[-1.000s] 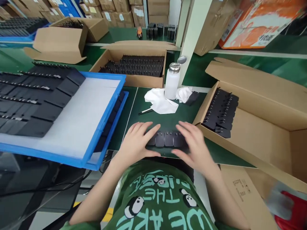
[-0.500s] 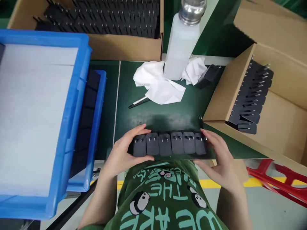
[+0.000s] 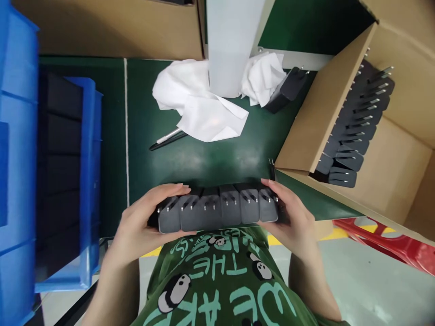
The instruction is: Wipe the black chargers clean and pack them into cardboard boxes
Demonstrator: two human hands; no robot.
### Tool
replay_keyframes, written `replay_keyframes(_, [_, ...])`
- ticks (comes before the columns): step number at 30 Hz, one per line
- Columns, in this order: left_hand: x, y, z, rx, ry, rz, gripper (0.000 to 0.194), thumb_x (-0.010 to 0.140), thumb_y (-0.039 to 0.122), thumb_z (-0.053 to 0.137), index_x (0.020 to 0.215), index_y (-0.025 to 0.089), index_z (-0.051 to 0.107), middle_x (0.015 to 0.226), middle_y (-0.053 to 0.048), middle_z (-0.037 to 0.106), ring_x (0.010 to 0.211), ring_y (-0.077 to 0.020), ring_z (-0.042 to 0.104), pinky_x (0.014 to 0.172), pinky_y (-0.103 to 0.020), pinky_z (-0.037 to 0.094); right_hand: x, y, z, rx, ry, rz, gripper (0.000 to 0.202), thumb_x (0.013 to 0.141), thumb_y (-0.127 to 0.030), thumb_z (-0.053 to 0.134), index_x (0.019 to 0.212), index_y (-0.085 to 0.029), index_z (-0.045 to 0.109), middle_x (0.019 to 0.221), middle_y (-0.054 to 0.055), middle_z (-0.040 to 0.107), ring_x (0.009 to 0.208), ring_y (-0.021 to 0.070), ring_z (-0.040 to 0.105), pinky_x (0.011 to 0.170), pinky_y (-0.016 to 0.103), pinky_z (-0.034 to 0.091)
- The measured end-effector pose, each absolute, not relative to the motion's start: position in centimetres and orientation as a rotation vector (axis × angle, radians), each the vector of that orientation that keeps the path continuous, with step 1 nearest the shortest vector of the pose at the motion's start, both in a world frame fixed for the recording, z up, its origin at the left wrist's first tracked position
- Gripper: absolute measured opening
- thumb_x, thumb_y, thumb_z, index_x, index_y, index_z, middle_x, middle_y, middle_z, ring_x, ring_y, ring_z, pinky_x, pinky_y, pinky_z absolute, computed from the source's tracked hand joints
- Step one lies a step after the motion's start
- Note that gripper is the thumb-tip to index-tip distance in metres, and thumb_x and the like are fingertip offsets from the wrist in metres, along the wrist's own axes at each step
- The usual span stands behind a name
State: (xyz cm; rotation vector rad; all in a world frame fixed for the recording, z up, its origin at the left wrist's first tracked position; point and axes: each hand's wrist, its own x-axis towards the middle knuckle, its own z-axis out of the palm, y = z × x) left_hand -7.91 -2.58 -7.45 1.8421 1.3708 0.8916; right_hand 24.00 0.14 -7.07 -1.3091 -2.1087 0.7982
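Observation:
A row of several black plug-in power adapters (image 3: 210, 211) runs along the table's near edge, metal prongs facing up toward me. My left hand (image 3: 141, 222) grips the row's left end, fingers over the far side and thumb along the near side. At the opposite end my right hand (image 3: 292, 213) clasps the last adapter the same way, so the row is squeezed between both hands. Just beyond my right fingertips, partly hidden, stands another black piece with two thin prongs (image 3: 271, 168).
An open cardboard box (image 3: 309, 108) on the right holds more adapters (image 3: 360, 122). White cloths (image 3: 210, 120), a pen-like tool (image 3: 166, 138), a white bottle (image 3: 229, 45) and a loose adapter (image 3: 288, 88) lie beyond. Blue bins (image 3: 90, 181) stand left, another carton (image 3: 118, 31) behind.
My view has moved closer and shifted. My right hand has closed its thumb onto the row's right end, and the row now appears raised and tilted, showing more of the adapters' sides.

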Motion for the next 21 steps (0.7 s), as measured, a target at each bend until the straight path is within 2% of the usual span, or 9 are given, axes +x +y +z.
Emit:
replay_keyframes(5, [-7.8, -2.3, -7.6, 1.863, 1.332, 0.947, 0.088, 0.061, 0.018, 0.091, 0.14, 0.023, 0.051, 0.117, -0.006, 0.072, 0.109, -0.0241, 0.069, 0.096, -0.036, 0.059, 23.9, 0.1, -7.4, -1.289, -2.061, 0.835, 0.075, 0.082, -0.017, 0.075, 0.148, -0.023, 0.041, 0.143, 0.004, 0.056, 0.129, 0.0167, 0.056, 0.111, 0.027, 0.048])
replay_keyframes(11, [-7.5, -2.2, -7.0, 1.854, 1.397, 0.918, 0.088, 0.058, 0.023, 0.093, 0.137, 0.025, 0.054, 0.113, -0.007, 0.073, 0.105, -0.027, 0.071, 0.092, -0.041, 0.061, 24.1, 0.2, -7.9, -1.228, -2.027, 0.84, 0.075, 0.083, -0.017, 0.074, 0.149, -0.023, 0.04, 0.142, 0.004, 0.058, 0.126, 0.0179, 0.059, 0.111, 0.03, 0.048])
replay_keyframes(21, [-7.5, -2.4, -6.5, 1.842, 1.404, 0.849, 0.09, 0.061, 0.029, 0.092, 0.14, 0.028, 0.051, 0.12, -0.01, 0.07, 0.116, -0.0284, 0.065, 0.101, -0.044, 0.054, 24.4, 0.2, -8.0, -1.208, -2.052, 0.872, 0.079, 0.085, -0.014, 0.071, 0.153, -0.026, 0.034, 0.142, 0.006, 0.057, 0.125, 0.022, 0.06, 0.107, 0.035, 0.053])
